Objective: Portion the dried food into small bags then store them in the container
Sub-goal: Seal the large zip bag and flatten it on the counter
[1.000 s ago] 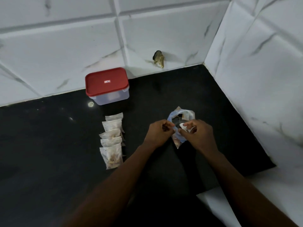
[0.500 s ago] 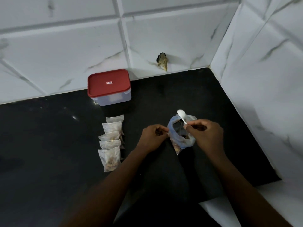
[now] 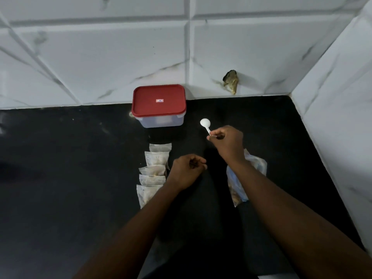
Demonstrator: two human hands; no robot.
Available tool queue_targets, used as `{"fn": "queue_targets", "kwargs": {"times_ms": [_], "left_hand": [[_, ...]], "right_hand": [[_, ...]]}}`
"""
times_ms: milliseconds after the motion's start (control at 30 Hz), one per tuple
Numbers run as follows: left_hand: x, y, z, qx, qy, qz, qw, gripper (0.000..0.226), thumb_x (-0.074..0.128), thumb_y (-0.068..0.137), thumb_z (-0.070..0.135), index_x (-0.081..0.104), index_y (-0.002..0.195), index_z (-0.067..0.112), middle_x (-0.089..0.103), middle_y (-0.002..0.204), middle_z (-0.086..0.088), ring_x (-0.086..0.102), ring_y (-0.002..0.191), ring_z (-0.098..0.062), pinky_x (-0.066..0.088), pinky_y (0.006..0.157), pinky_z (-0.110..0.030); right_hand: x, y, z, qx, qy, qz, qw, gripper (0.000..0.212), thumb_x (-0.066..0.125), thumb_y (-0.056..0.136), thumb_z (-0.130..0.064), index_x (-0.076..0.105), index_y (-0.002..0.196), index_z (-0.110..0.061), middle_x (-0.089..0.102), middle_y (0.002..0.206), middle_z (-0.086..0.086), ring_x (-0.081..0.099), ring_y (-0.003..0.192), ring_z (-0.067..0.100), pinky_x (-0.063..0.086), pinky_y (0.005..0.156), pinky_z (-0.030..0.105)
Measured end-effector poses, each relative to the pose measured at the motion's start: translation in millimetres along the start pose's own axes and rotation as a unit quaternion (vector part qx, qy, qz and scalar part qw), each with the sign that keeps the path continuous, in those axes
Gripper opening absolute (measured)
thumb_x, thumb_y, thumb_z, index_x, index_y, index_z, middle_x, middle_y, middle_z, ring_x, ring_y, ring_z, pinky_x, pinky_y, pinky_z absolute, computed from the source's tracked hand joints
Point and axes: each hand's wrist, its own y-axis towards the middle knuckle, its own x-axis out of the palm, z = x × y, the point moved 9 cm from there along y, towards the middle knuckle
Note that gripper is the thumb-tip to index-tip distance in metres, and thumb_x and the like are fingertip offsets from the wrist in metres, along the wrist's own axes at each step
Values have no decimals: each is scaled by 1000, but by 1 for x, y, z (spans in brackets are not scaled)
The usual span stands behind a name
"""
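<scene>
Pinches white spoon (image 3: 205, 124) by handle in right hand (image 3: 226, 140), curls left hand (image 3: 188, 171) (hold: cannot tell) just right of filled small bags (image 3: 154, 172); risks right forearm snagging unheld food bag (image 3: 258, 167) beneath it, spilling before lidded container (image 3: 161, 121) beyond hands.

Room corner as I view it through the head camera. Back wall (image 3: 96, 57): large white tiles with grey marble veining and dark recessed joints. Side wall (image 3: 342, 121), of the same tile, meets it at the right. A ragged brownish hole (image 3: 231, 81) breaks the back wall just above the table (image 3: 60, 178), a glossy black slab. Lighting is dim and cool. A pale surface (image 3: 281, 276) borders the table's near right edge.
</scene>
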Motion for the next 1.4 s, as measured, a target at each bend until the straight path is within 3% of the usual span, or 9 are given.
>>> {"fn": "queue_targets", "kwargs": {"times_ms": [233, 333, 433, 567, 700, 900, 1233, 1400], "left_hand": [[-16, 24, -19, -34, -14, 9, 999, 12, 75, 93, 19, 76, 104, 20, 73, 87, 15, 66, 75, 12, 48, 73, -3], [-15, 31, -23, -38, -20, 2, 999, 14, 76, 92, 18, 75, 106, 21, 73, 88, 15, 65, 75, 12, 49, 74, -5], [-15, 37, -24, -27, 6, 8, 1000, 24, 79, 89, 22, 74, 113, 24, 74, 105, 14, 67, 90, 7, 52, 87, -10], [-12, 38, -11, 46, 127, 3, 991, 44, 79, 88, 26, 69, 131, 21, 63, 131, 5, 58, 113, -1, 32, 93, 3], [-8, 36, -7, 78, 203, 10, 976, 50, 76, 87, 33, 66, 135, 24, 55, 147, 1, 52, 133, -18, 43, 111, -33], [3, 28, -14, 73, 278, -20, 958, 57, 74, 89, 36, 58, 143, 29, 43, 157, 2, 38, 144, -21, 37, 117, -45], [5, 19, 10, 98, 265, -6, 959, 52, 75, 87, 33, 63, 137, 27, 51, 149, 0, 48, 136, -21, 43, 111, -43], [23, 13, 32, 115, 227, -29, 967, 48, 76, 89, 29, 64, 135, 24, 54, 145, 0, 53, 132, -16, 45, 112, -39]], "right_hand": [[40, 54, 5, 12, -45, -28, 999, 13, 83, 81, -11, 77, 93, -10, 65, 90, -4, 62, 75, 0, 44, 68, 2], [51, 77, 4, 9, -49, -28, 998, 14, 83, 81, -9, 77, 93, -8, 67, 93, 1, 64, 79, 7, 45, 72, 7], [64, 91, 6, 4, -61, -35, 998, 15, 85, 79, -8, 77, 92, -7, 68, 94, 4, 66, 80, 11, 55, 78, 21], [79, 93, 14, 0, -76, -62, 995, 16, 86, 78, -8, 77, 91, -9, 68, 96, 4, 68, 82, 14, 58, 81, 29], [82, 90, 14, -13, -83, -72, 994, 16, 85, 78, -8, 78, 93, -10, 67, 97, 4, 66, 82, 14, 57, 81, 29], [83, 88, 8, -24, -94, -92, 991, 25, 85, 76, -5, 78, 100, -9, 67, 105, 6, 61, 86, 11, 52, 82, 25], [34, 56, -4, -13, -100, -96, 990, 37, 86, 78, -18, 73, 113, -15, 64, 114, 1, 57, 95, 7, 46, 83, 19], [-34, 6, 0, -26, -82, -47, 995, 31, 84, 81, -22, 75, 110, -17, 66, 107, -5, 58, 92, 3, 38, 76, 3]]}}
